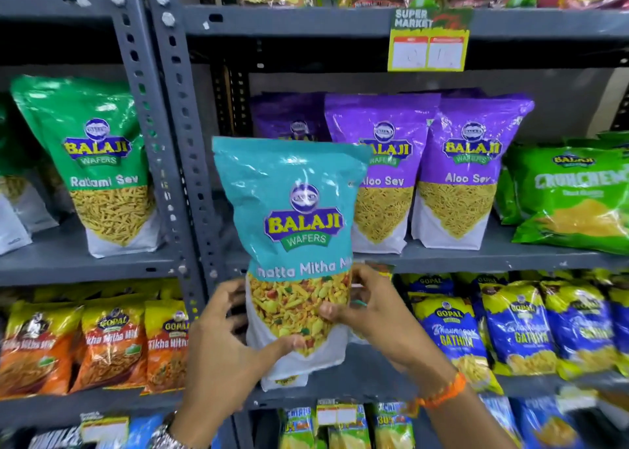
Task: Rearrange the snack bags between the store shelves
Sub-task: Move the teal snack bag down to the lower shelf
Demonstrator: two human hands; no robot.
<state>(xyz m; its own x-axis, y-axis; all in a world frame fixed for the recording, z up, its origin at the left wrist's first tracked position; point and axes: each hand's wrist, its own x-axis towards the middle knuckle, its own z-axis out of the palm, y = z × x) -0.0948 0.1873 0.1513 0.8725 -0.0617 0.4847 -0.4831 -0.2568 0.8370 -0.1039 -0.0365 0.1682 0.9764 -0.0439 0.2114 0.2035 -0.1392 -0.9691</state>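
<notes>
I hold a teal Khatta Mitha Mix bag (292, 210) upright in front of the grey shelf post (190, 162). My left hand (224, 346) grips its lower left edge, thumb across the white bottom. My right hand (371, 312) grips its lower right edge. Behind the bag, on the right unit's middle shelf (476, 256), stand purple Aloo Sev bags (466, 176), one partly hidden by the teal bag. On the left unit's shelf stands a green Ratlami Sev bag (98, 162).
A green Crunchem bag (571, 196) lies at the right of the middle shelf. Below are orange Tikha Mitha Mix bags (109, 343) on the left and blue Gathiya bags (517, 333) on the right. A price tag (429, 45) hangs from the upper shelf.
</notes>
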